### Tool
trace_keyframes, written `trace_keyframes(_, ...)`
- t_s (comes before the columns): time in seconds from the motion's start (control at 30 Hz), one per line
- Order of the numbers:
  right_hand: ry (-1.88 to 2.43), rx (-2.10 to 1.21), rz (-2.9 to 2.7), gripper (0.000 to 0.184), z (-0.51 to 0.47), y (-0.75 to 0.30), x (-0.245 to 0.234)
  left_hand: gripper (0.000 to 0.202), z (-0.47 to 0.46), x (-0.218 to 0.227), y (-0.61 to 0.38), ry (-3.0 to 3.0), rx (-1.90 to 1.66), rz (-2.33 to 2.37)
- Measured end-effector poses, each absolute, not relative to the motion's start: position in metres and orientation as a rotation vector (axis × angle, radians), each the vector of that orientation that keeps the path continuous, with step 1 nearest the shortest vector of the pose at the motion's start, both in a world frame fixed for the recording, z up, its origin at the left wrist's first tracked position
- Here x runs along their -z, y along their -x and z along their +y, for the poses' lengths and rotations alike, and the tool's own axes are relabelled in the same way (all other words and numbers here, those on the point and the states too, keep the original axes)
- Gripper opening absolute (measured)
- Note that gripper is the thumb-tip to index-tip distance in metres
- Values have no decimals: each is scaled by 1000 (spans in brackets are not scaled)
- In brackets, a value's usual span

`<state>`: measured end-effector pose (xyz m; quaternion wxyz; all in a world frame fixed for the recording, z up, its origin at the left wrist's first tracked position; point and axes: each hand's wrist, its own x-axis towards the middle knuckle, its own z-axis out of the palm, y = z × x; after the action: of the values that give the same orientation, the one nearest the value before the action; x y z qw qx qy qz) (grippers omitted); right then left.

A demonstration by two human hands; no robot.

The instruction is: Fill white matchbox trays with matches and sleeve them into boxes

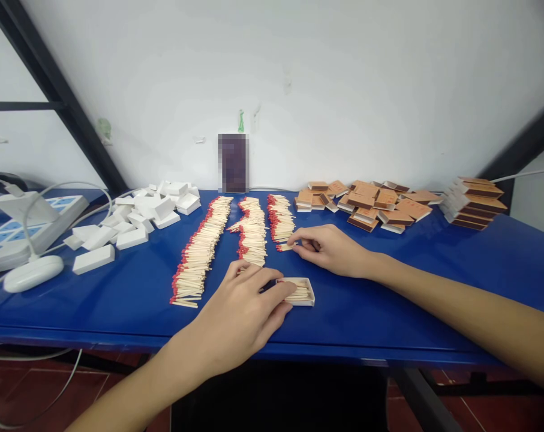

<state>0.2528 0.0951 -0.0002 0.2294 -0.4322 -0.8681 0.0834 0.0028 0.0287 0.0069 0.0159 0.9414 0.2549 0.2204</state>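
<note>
My left hand [242, 309] rests on the blue table [132, 306], its fingers closed on the left end of a small white matchbox tray [301, 291] that has several matches in it. My right hand [328, 247] lies just behind the tray, fingertips pinched on a few red-tipped matches at the near end of the right-hand row [279, 219]. Two longer rows of matches [200, 252] [252, 231] lie to the left of it.
A pile of empty white trays [137, 219] lies at the left rear. Orange-brown matchbox sleeves [370, 204] and a neat stack of them [474, 203] sit at the right rear. A power strip [24, 225], cables and a white adapter [33, 273] occupy the far left.
</note>
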Motion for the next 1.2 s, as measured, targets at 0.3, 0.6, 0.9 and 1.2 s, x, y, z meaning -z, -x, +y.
trace_keyframes(0.3, 1215, -232, -2391, 22, 95, -252, 0, 22, 29, -7, -3, -2935, -693, 792)
trace_keyframes(0.6, 1186, -239, -2391, 25, 96, -253, 1, 22, 28, -7, -2, -2931, -685, 791)
trace_keyframes(0.9, 1221, -255, -2405, 29, 95, -252, -2, 22, 29, -7, -3, -2915, -665, 797)
trace_keyframes(1.2, 1258, -319, -2386, 28, 94, -251, -4, 22, 29, -6, -2, -2916, -677, 791)
